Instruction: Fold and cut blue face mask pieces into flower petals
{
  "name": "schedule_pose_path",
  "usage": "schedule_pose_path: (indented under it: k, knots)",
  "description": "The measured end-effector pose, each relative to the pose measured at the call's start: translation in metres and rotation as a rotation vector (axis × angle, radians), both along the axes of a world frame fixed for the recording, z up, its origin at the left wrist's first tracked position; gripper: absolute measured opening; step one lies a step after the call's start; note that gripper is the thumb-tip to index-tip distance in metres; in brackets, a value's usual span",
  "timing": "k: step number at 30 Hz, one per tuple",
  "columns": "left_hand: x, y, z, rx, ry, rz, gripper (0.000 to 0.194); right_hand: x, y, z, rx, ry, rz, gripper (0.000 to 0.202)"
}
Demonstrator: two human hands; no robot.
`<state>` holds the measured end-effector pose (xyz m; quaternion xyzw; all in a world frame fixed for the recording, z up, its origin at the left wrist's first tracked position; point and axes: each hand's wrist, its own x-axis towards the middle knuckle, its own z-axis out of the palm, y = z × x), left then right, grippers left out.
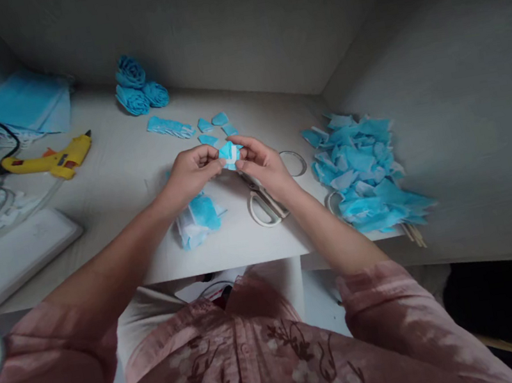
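Note:
Between my two hands is a small blue and white fabric piece (pixel 230 154), raised over the middle of the table. My left hand (pixel 195 170) pinches its left side with thumb and bent fingers. From the right, my right hand (pixel 262 163) grips the other side, its thumb at the lower edge. Several cut blue pieces (pixel 207 139) lie just beyond my fingers, beside an overlapping row of blue pieces (pixel 171 127). Scissors with pale handles (pixel 265 209) rest under my right hand. Crumpled blue and white scraps (pixel 202 218) lie below my left wrist.
Blue fabric roses (pixel 135 87) stand at the back. To the left are a yellow glue gun (pixel 54 160), a stack of blue masks (pixel 23 102), cables and a white box (pixel 18 255). A heap of blue fabric (pixel 359 168) and a tape ring (pixel 293 163) lie right. Walls enclose the table.

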<state>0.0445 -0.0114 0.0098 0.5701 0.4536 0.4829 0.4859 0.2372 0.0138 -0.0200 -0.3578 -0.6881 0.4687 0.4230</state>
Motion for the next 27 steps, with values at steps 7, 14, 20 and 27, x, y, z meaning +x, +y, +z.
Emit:
schedule_pose_path:
  k: [7,14,20,27]
  knots:
    - [-0.004,0.001,0.005,-0.017,-0.063,0.066,0.016,0.011,0.013,-0.001,0.047,-0.010,-0.092,0.065]
    - [-0.010,0.005,0.006,0.048,-0.092,0.175,0.006,0.052,0.053,-0.006,0.078,0.033,-0.335,0.057]
    - [-0.017,0.012,0.003,0.048,-0.111,0.246,0.006,0.040,0.056,-0.014,0.013,-0.070,-0.326,0.049]
    - [-0.020,0.017,-0.002,0.054,-0.091,0.255,0.011,0.026,0.052,-0.009,0.150,-0.588,-0.277,0.039]
